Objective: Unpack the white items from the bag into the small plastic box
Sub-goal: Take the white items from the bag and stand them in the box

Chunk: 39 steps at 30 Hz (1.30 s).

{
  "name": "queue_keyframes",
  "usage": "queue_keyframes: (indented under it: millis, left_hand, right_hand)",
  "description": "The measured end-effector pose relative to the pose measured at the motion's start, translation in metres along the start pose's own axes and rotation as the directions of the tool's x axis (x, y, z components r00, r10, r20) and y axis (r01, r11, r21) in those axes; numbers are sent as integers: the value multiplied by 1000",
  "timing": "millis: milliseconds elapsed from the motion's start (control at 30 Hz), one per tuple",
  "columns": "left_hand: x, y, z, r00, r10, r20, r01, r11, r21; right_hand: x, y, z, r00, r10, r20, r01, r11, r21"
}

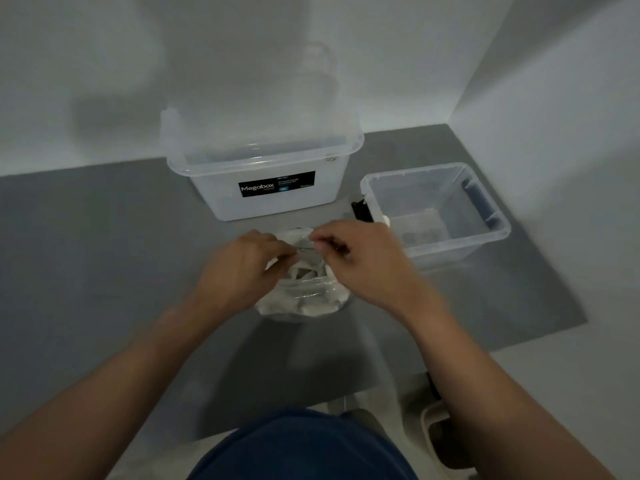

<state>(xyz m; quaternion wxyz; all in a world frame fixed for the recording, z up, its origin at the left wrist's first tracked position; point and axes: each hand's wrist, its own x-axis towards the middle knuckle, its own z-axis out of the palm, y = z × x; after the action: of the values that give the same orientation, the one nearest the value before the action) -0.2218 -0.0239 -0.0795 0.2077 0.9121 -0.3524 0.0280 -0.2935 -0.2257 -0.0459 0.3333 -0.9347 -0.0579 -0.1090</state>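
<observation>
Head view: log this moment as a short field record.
surface: grey mat
bag: clear plastic bag, white items inside, on mat
left hand: left hand pinching bag mouth
right hand: right hand pinching bag mouth
small box: small plastic box, right of bag, open
large box: Megabox box, behind bag

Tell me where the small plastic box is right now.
In the head view, the small plastic box sits on the grey mat at right, beside the larger Megabox bin and just beyond the right hand, which works at the bag.
</observation>
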Motion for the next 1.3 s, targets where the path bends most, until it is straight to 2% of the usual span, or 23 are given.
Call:
queue_keyframes:
  millis: [67, 100, 167, 233, 333, 467, 533, 667, 800, 967, 1033, 1200, 1300]
  left_hand:
    - [-6, -7, 9, 985, 36, 169, -61, 987, 146]
    - [-8, -10, 13, 972, 10, 234, -56, 980, 193]
    - [-13, -15, 18, 956, -81, 282, 10, 969, 247]
    - [-16, -18, 19, 950, -136, 282, 36, 942, 333]
    - [-17, -25, 21, 951, -135, 280, 17, 922, 387]
    - [-16, -38, 33, 968, -26, 248, -74, 918, 389]
    - [-20, -44, 37, 969, -23, 247, -69, 931, 358]
    - [-27, -50, 36, 977, 32, 212, -91, 957, 275]
    - [-30, -52, 38, 968, 34, 248, -71, 987, 144]
    - [-31, -48, 40, 945, 242, 219, -275, 952, 135]
    - [-30, -47, 40, 933, 268, 240, -311, 935, 168]
    - [-28, -54, 40, 948, 245, 201, -268, 958, 97]
    - [-28, -57, 38, 967, 163, 196, -163, 986, -16]
  right_hand:
    - [-1, -3, 33, 973, -5, 229, 68, 961, -268]
    - [-2, -1, 46, 951, 58, 303, 73, 913, -402]
    - [-6, 6, 61, 915, 231, 329, -3, 822, -570]
    - [-10, 12, 65, 913, 316, 259, -92, 777, -623]
    - [-13, 17, 68, 915, 356, 189, -187, 791, -583]
    - [-12, 13, 77, 905, 379, 193, -217, 802, -557]
    - [-10, 8, 82, 908, 376, 187, -214, 797, -565]
    - [0, -6, 93, 941, 260, 216, -105, 832, -544]
    - [12, -10, 100, 940, 263, 219, -124, 857, -500]
    - [19, -10, 101, 914, 303, 269, -125, 843, -524]
    - [21, -10, 101, 912, 300, 281, -106, 832, -544]
    - [19, -4, 99, 932, 278, 234, -111, 830, -546]
    - [14, -3, 98, 942, 279, 186, -157, 858, -490]
